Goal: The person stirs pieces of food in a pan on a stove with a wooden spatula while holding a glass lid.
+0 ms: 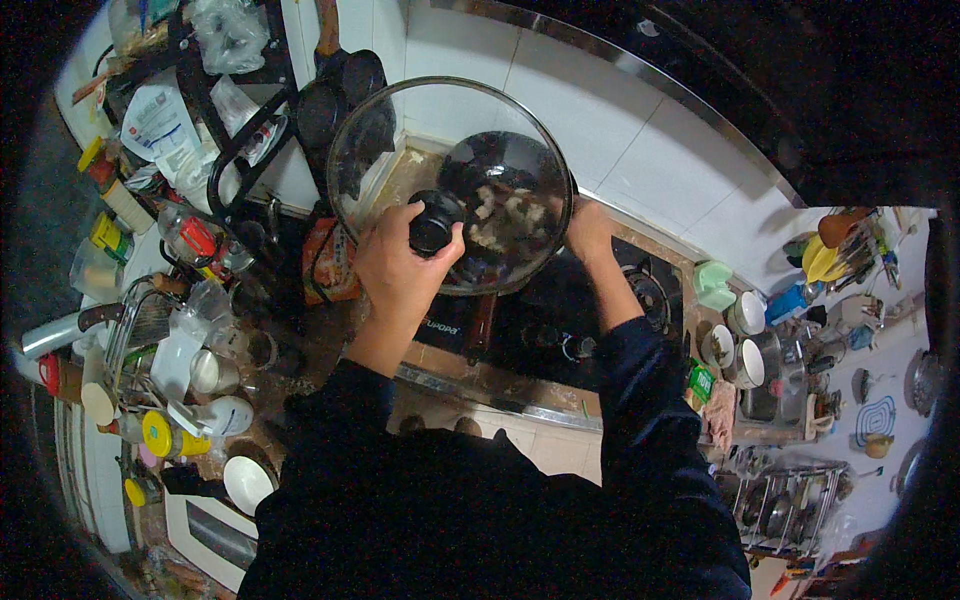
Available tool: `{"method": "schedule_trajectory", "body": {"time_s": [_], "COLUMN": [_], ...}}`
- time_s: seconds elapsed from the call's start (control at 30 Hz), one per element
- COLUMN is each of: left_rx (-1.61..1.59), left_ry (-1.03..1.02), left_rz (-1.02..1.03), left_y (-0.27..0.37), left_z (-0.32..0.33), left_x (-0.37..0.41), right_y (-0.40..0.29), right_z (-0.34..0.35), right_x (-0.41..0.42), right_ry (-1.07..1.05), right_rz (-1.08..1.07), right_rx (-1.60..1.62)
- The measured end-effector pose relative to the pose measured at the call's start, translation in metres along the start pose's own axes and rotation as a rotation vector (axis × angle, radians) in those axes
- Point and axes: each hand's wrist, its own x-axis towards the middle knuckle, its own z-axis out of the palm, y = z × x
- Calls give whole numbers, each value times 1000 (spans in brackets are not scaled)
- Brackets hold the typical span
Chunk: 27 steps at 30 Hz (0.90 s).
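Note:
My left hand (401, 247) grips the round black knob (435, 223) of a large glass lid (405, 112) with a metal rim. The lid is held up in front of a dark wok (480, 154) on the gas stove. Pale pieces of food (521, 210) show through the glass inside the wok. My right hand (590, 231) is at the lid's right edge, beside the wok. Its fingers are partly behind the rim, so I cannot tell whether they grip anything. A brown handle (482, 330) extends from below the lid towards me.
A gas burner (645, 292) lies right of my right wrist. Further right are white bowls (748, 313), a raw piece of meat (718, 416) and a sink (776, 379). Pans (319, 112) hang at the back left. A knife (101, 316) and jars crowd the left counter.

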Motion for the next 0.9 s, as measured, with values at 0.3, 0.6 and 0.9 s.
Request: {"method": "schedule_trajectory", "body": {"time_s": [0.3, 0.6, 0.9], "left_rx": [-20, -34, -10], "left_ry": [44, 38, 41], "left_rz": [82, 82, 72], "left_y": [-4, -3, -7], "left_z": [5, 7, 3], "left_x": [2, 1, 1], "right_y": [12, 21, 19], "right_z": [-84, -115, -36], "right_x": [-32, 1, 5], "right_ry": [-130, -324, 1], "right_rz": [22, -186, 12], "right_rx": [96, -177, 96]}}
